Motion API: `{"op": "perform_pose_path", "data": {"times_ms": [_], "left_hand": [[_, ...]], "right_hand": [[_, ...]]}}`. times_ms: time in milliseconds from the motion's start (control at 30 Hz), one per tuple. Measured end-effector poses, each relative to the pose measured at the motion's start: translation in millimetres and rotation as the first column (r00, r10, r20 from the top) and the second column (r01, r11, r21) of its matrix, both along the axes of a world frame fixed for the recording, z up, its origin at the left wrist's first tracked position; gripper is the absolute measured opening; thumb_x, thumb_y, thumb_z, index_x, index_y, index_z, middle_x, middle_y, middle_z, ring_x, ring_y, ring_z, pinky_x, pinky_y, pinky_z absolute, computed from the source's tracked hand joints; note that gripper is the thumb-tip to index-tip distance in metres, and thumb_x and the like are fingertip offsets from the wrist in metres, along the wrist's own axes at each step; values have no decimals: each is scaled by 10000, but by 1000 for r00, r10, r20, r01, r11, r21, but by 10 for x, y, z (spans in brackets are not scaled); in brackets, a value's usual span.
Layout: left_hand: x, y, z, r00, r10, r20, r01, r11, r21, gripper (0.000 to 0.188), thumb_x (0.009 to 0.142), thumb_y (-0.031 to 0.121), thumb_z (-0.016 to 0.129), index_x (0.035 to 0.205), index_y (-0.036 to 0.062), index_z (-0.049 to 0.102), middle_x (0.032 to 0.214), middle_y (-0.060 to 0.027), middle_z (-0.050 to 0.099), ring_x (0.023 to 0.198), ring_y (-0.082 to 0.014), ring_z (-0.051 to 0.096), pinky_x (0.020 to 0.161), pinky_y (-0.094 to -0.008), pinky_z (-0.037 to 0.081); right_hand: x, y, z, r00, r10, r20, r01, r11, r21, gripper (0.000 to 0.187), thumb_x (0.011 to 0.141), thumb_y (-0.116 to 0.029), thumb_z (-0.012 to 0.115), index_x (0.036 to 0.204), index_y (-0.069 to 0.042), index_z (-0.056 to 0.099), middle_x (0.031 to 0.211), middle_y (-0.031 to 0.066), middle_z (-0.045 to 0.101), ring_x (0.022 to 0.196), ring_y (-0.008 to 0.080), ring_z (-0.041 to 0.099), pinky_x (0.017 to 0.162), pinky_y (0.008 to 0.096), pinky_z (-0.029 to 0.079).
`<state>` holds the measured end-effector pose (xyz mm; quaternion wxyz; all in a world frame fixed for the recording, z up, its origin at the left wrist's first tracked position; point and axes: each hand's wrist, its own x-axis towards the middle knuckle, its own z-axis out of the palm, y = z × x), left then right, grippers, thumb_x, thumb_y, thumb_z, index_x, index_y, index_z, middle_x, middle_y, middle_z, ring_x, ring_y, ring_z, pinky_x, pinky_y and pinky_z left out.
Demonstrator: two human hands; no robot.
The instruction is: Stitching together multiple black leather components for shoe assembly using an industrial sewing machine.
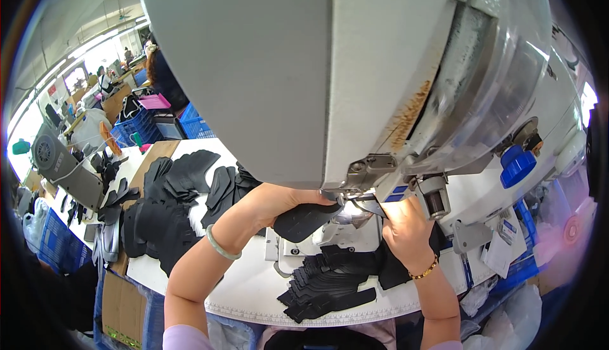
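Note:
Under the head of a large white and grey sewing machine (pixel 266 77), my two hands meet at the lit needle area. My left hand (pixel 279 201) is closed on a dark, rounded cut piece of black fabric (pixel 306 222), its thumb lying along the upper edge. On the other side of the needle, my right hand (pixel 406 228) has its fingers curled by a narrow black fabric piece (pixel 368 206); the machine partly hides the fingertips. Below, a fanned stack of black fabric pieces (pixel 330 280) lies on the white table (pixel 247 296).
Piles of black cut pieces (pixel 177 182) cover the table's left side. A grey machine (pixel 66 163) stands farther left. A blue knob (pixel 518 166) juts out at right, above papers (pixel 504 245) and a pink fan (pixel 571 226). Blue crates (pixel 136 128) and people are behind.

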<state>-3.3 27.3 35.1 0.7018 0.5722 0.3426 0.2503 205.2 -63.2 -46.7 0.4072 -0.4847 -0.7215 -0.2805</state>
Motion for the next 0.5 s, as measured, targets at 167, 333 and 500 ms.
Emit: {"op": "perform_pose_path", "data": {"times_ms": [167, 333, 500], "left_hand": [[-20, 46, -78, 1000, 13, 6, -13, 993, 117, 349, 703, -19, 692, 1034, -70, 590, 924, -182, 642, 718, -181, 664, 648, -228, 569], [-4, 22, -56, 999, 40, -2, -40, 999, 20, 351, 669, -90, 686, 1009, -66, 602, 940, -142, 647, 780, -192, 648, 706, -271, 560], [-48, -15, -82, 999, 8, 49, -10, 999, 34, 320, 707, -5, 699, 1001, -73, 595, 883, -146, 641, 655, -160, 646, 601, -212, 558]], "right_hand": [[-14, 17, 17, 999, -36, -10, 36, 999, -16, 384, 482, -12, 639, 846, 86, 568, 699, 96, 453, 551, 237, 474, 488, 312, 400], [5, 20, -14, 999, -48, 20, 48, 999, -18, 494, 456, -36, 633, 924, 111, 580, 681, 86, 434, 542, 222, 467, 485, 304, 395], [-21, -26, -7, 998, -50, 44, 48, 999, 24, 378, 426, -56, 619, 776, 87, 599, 720, 96, 494, 561, 213, 481, 482, 292, 399]]}}
